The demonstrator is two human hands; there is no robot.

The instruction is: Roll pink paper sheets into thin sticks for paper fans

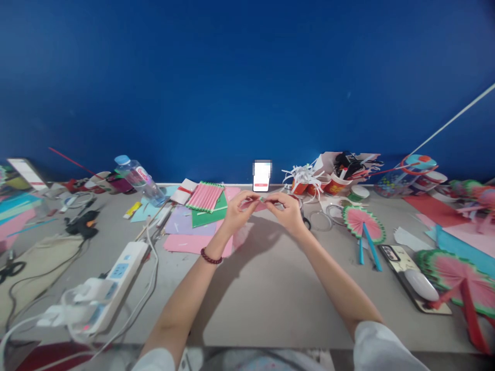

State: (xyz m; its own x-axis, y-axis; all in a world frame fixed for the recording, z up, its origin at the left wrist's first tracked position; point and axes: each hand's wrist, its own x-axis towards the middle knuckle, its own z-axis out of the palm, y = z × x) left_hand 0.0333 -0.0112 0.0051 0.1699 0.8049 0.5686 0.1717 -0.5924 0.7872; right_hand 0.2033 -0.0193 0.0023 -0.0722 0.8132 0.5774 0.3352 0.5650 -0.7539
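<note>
My left hand (238, 210) and my right hand (286, 211) meet above the middle of the grey table (263, 288), fingertips pinched together on a narrow folded strip of pink paper (260, 204). A dark red bead bracelet (211, 256) circles my left wrist. Just left of my hands lie a pleated pink sheet with green edges (205, 196) on green paper and a flat pink sheet (185, 242). A phone (262, 175) stands upright against the blue wall right behind my hands.
A white power strip (116, 281) with plugs and cables lies front left, a black glue gun (82, 225) and a water bottle (139, 180) farther left. Finished pink-green paper fans (363, 222) with blue sticks, red cups with scraps (328, 183) and another phone (410, 273) fill the right.
</note>
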